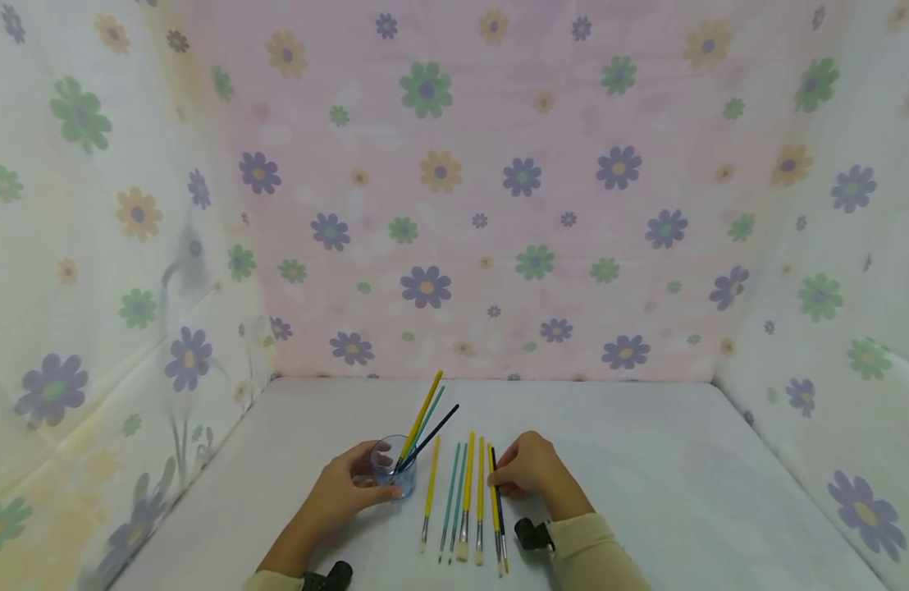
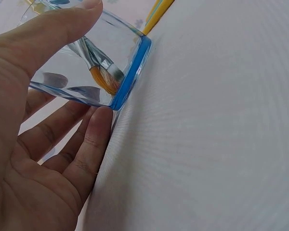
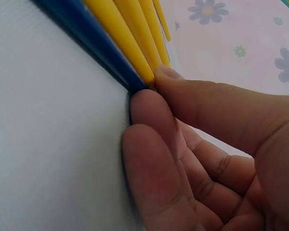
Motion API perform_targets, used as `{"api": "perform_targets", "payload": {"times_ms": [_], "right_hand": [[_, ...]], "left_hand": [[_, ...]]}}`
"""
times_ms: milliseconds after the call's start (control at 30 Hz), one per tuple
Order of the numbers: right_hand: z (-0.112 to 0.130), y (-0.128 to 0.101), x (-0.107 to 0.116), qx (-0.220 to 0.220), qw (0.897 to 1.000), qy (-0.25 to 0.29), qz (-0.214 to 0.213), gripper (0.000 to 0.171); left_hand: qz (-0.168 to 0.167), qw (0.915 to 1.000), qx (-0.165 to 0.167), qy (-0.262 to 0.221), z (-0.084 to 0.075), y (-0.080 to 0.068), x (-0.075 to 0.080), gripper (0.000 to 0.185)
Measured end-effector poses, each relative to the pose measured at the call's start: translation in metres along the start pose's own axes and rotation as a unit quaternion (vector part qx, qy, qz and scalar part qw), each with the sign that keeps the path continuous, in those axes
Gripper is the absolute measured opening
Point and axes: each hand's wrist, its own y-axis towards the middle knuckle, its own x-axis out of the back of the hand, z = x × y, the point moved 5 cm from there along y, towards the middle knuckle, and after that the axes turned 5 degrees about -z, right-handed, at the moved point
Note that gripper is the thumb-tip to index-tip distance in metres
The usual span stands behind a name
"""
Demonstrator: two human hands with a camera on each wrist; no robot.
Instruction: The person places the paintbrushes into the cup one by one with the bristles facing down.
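Two wrist-worn cameras (image 1: 532, 535) sit at the near edge, one on each forearm. Right hand (image 1: 532, 474): thumb and fingertips (image 3: 149, 108) are closing on the far end of the dark blue brush (image 1: 497, 502), the rightmost in the row; the pinch is only forming and the handle lies flat on the cloth. Just left of it, touching, lies a yellow brush (image 1: 493, 509), then more yellow and teal brushes (image 1: 454, 501), all parallel with bristles toward the near edge. Left hand (image 1: 345, 491): thumb and fingers curl round the clear blue-rimmed cup (image 1: 393, 468), which stands just left of the row. Inside the cup lean three brushes (image 1: 425, 419), bristles down, handles tilted far and right.

Procedure, as judged from these views: roll the dark handle away from its yellow neighbour before lifting, so that only one brush comes up. Keep the cup steadied against the surface while the brush is inserted bristles first, clear of the leaning handles.

White cloth (image 1: 646, 476) covers the table. Floral fabric (image 1: 454, 205), pink at the far side and white at left and right, encloses the work area.
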Motion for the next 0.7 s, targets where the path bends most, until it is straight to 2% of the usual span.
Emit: {"api": "perform_targets", "payload": {"times_ms": [367, 700], "right_hand": [[0.002, 0.003, -0.004, 0.024, 0.999, 0.038, 0.020, 0.014], [-0.004, 0.004, 0.007, 0.016, 1.000, 0.013, 0.003, 0.011]], "left_hand": [[0.001, 1.0000, -0.006, -0.005, -0.002, -0.001, 0.006, 0.079], [-0.001, 1.0000, -0.003, 0.003, 0.000, 0.002, 0.000, 0.080]]}}
